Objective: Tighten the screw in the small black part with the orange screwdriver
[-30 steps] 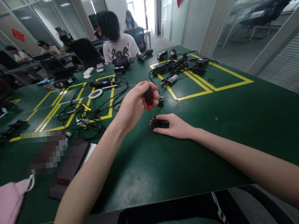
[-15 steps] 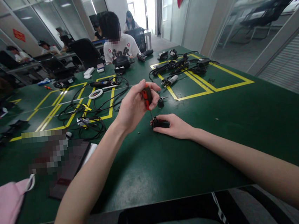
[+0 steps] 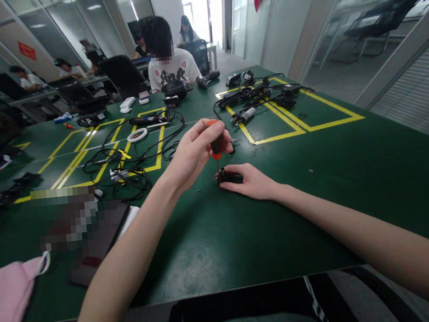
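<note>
— Since half a second ago, what has moved?

— Only the left hand (image 3: 193,153). Its fingers have turned about the screwdriver (image 3: 216,148), so the red-and-black handle now shows more black and sits a touch further right in the frame; the shaft still runs straight down from it. The right hand (image 3: 252,180) has not shifted.

— How do the fingers stand?

— Left fingers are closed round the handle, thumb on top. Right fingers are curled over a small black part (image 3: 230,177), pressing it against the green table (image 3: 245,239) just right of centre. The screwdriver's tip meets the left end of that part.

— From the left, what lies around?

— At the lower left corner a pink bag (image 3: 6,302), what is in it hidden; beside it a dark flat case (image 3: 100,238). Above that, in the middle left, a tangle of black cables (image 3: 124,164) inside yellow marked boxes, with a white ring (image 3: 136,134) among them. Past the hands, in the yellow box at the upper right of the table, more black tools and leads (image 3: 257,96) and a silver cylinder (image 3: 247,114).

— Anyone else?

— A person in a white printed shirt (image 3: 170,69) sits at the far end, top centre.
</note>
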Demonstrator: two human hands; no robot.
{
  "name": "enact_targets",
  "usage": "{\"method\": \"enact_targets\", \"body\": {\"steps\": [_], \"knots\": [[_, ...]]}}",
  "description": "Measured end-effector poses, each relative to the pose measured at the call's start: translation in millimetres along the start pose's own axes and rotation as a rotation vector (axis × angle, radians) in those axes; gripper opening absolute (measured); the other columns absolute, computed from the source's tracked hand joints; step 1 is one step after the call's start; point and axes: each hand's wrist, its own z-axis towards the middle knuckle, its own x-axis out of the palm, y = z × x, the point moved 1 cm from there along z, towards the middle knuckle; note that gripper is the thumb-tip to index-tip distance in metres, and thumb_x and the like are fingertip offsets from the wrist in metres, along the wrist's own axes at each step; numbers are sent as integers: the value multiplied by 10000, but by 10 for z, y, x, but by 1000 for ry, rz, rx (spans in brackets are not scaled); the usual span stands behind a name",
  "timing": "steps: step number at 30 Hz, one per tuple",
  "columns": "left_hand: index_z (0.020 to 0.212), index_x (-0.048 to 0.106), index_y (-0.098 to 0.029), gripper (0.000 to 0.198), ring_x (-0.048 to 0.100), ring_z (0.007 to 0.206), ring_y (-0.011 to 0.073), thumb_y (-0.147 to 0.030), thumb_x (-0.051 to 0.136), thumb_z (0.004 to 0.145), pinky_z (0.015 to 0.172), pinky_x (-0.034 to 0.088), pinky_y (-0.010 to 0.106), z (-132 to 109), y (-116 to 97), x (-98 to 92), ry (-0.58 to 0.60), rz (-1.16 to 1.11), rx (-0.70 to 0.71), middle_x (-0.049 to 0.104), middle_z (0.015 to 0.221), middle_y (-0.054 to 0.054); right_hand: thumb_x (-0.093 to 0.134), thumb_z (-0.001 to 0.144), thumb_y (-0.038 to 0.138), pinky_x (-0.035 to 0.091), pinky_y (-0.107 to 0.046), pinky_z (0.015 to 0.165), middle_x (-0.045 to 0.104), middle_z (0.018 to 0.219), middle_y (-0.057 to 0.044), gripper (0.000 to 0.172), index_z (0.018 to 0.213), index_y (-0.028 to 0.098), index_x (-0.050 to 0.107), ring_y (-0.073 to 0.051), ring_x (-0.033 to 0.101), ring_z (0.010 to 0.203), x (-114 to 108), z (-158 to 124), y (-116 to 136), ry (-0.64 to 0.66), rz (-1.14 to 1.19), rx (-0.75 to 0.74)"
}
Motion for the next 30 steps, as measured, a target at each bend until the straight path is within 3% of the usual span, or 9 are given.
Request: {"method": "enact_targets", "body": {"steps": [5, 12, 23, 26, 30], "knots": [[851, 549, -198, 361, 514, 596, 77, -471, 783, 878, 566, 399, 205, -15, -29, 24, 33, -11, 7, 587, 670, -34, 759, 933, 356, 634, -448, 986, 830, 1049, -76, 217, 1070, 190, 788, -266, 784, 981, -1, 0, 3, 4, 10, 10], [821, 671, -179, 559, 550, 593, 123, -702, 543, 971, 605, 482, 279, 6, -48, 19, -14, -37, -71, 563, 658, 19, 764, 935, 353, 631, -443, 999, 834, 1057, -74, 211, 1077, 199, 787, -269, 787, 1001, -6, -1, 3, -2, -17, 6], [847, 543, -190, 371, 611, 668, 102, -523, 672, 946, 681, 487, 230, 9, -30, 19, -8, -40, -53, 634, 734, -12, 758, 939, 344, 632, -450, 1025, 834, 1066, -73, 218, 1101, 201, 784, -264, 793, 1026, 7, 0, -17, -3, -17, -19], [843, 517, -197, 321, 553, 579, 82, -454, 678, 949, 619, 443, 219, 3, -34, 22, -3, -54, -55, 608, 672, -29, 753, 939, 339, 635, -454, 1017, 834, 1079, -74, 209, 1094, 202, 780, -268, 794, 1028, -2, 0, -6, 0, -20, -18], [876, 612, -183, 375, 476, 508, 77, -539, 599, 994, 566, 416, 233, 6, -51, 23, -11, -114, -91, 537, 612, -32, 744, 940, 337, 634, -463, 1011, 829, 1109, -91, 214, 1089, 186, 770, -274, 796, 1021, -17, 4, 23, 21, -20, -12]]}}
